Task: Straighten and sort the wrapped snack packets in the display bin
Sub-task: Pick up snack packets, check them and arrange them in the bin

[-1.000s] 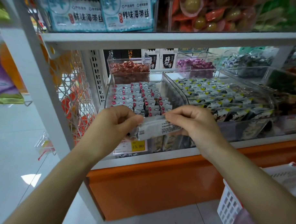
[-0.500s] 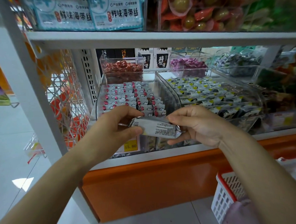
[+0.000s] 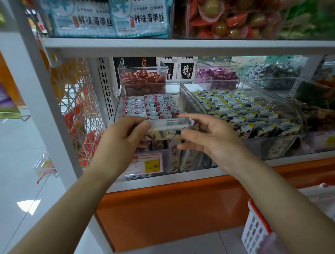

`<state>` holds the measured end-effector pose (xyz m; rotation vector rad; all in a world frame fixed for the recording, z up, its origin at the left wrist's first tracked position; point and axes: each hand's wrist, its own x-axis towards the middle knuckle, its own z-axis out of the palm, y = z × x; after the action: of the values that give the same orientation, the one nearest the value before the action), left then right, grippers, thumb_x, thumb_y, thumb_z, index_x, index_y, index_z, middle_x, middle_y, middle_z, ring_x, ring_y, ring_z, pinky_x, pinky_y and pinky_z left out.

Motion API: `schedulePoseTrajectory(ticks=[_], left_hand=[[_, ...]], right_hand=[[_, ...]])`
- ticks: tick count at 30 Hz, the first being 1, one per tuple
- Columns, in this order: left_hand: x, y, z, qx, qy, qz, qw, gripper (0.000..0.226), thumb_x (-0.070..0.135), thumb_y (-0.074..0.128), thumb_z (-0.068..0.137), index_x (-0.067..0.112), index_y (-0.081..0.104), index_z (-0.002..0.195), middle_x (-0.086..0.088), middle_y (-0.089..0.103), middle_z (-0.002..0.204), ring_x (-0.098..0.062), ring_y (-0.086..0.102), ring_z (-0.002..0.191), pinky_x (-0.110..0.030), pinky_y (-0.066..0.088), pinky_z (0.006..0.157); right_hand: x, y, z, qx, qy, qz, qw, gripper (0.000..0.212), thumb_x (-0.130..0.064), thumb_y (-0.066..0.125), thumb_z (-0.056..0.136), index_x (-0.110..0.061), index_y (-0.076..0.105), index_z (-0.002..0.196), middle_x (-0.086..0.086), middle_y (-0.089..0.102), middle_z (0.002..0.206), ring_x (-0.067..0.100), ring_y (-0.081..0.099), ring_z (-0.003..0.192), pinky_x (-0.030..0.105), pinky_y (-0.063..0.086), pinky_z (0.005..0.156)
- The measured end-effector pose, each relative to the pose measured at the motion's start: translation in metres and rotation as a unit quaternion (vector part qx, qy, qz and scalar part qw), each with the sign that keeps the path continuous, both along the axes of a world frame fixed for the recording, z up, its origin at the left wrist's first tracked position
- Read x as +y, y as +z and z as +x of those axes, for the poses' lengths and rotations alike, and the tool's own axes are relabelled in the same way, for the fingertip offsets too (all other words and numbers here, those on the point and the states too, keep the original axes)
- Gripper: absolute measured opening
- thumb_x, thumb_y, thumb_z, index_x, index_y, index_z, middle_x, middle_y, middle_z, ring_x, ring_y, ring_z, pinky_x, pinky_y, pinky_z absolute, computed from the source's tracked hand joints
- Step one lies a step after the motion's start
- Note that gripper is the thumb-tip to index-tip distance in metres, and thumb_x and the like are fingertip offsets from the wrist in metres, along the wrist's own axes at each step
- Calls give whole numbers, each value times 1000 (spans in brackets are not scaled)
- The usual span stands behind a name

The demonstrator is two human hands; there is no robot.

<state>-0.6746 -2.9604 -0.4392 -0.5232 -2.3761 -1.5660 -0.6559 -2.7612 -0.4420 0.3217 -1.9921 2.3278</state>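
Note:
A clear display bin (image 3: 188,96) on the lower shelf holds rows of small grey-and-red wrapped snack packets (image 3: 149,106). At its front rim I hold a silver wrapped packet (image 3: 172,123) level, printed back facing up. My left hand (image 3: 123,138) pinches its left end between thumb and fingers. My right hand (image 3: 210,136) grips the right end, thumb under it, the lower fingers spread. A second packet (image 3: 161,133) seems pressed beneath the first; how it is held I cannot make out.
A neighbouring clear bin (image 3: 257,112) of black-and-yellow packets sits to the right. Smaller bins of red (image 3: 142,80) and purple (image 3: 216,75) sweets stand behind. A yellow price tag (image 3: 152,166) hangs on the bin front. A white-and-red basket (image 3: 259,226) stands at lower right; a wire rack (image 3: 80,111) at left.
The packet has turned from tilted to level and sits closer to the bin's front rim. My right hand's lower fingers have spread apart.

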Motion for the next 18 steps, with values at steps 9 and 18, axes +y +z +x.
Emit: schedulePoseTrajectory(ticks=[9,18], left_hand=[[-13,-11,-8,111,61,-470,873,79,64,5,80,27,28,145,8,27,152,-10,6,144,-52,-4,116],[-22,-16,-11,117,64,-519,844,73,57,4,85,23,15,149,6,6,158,-11,-13,143,-51,-7,113]], right_hand=[[11,12,-15,74,-147,27,986,8,-7,62,86,-8,60,93,1,66,80,16,65,70,24,57,59],[-12,19,-29,180,-158,399,885,39,-27,64,86,-10,58,121,1,63,111,11,57,93,22,45,77]])
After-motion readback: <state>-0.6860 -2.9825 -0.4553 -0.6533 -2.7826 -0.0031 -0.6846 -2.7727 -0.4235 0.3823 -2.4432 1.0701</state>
